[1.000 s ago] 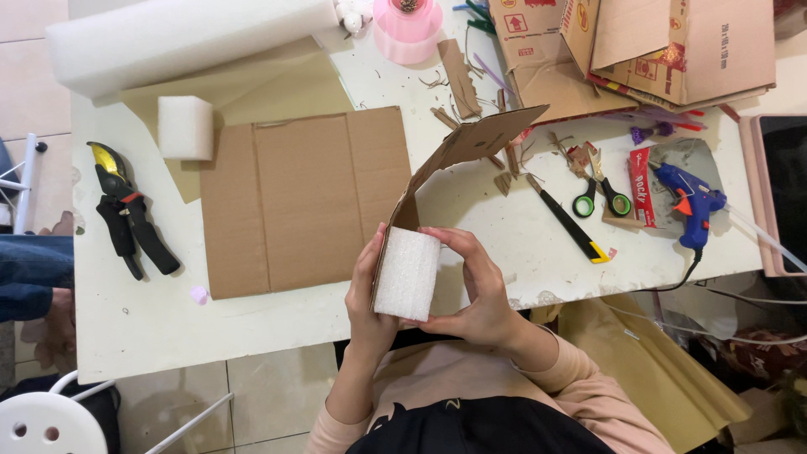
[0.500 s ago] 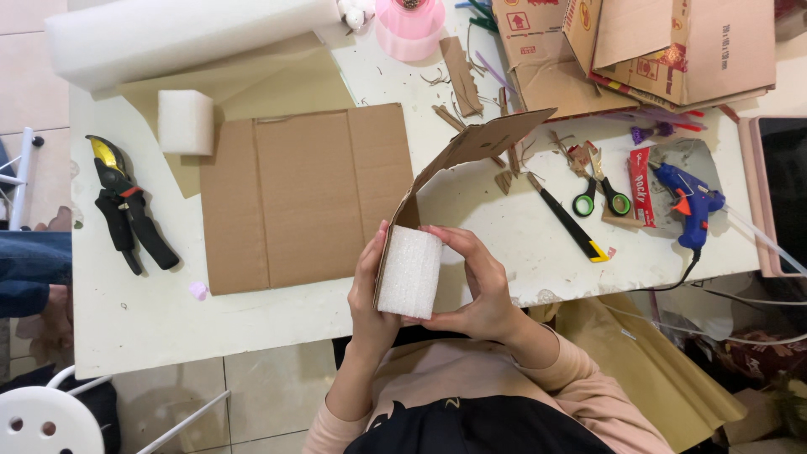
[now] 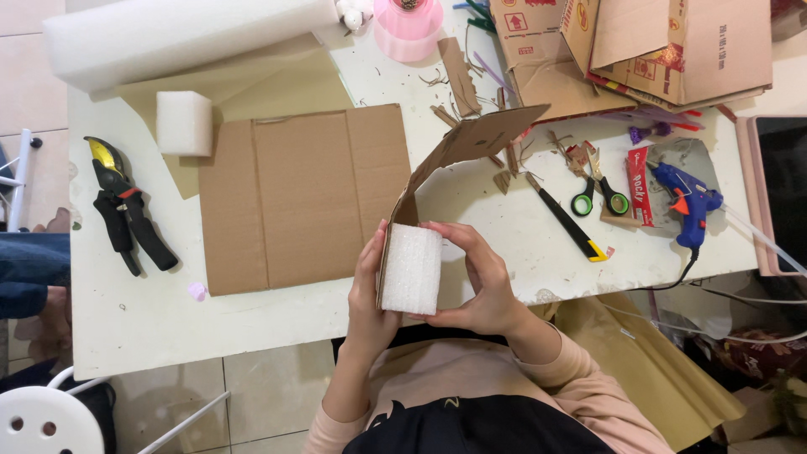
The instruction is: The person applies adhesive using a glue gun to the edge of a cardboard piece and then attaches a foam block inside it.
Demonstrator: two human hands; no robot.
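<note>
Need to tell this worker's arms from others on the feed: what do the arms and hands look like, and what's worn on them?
Both hands are bare: no gloves, rings or watch visible on the left hand or right hand. The forearms are bare too. Pale pink sleeves are pushed up toward the elbows, over a pink top with a dark front panel. No cables or markings show.

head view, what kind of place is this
Probably a home craft table. On the white tabletop lie a blue glue gun, green-handled scissors and cardboard sheets, while the left hand and right hand hold a white foam block.
</note>
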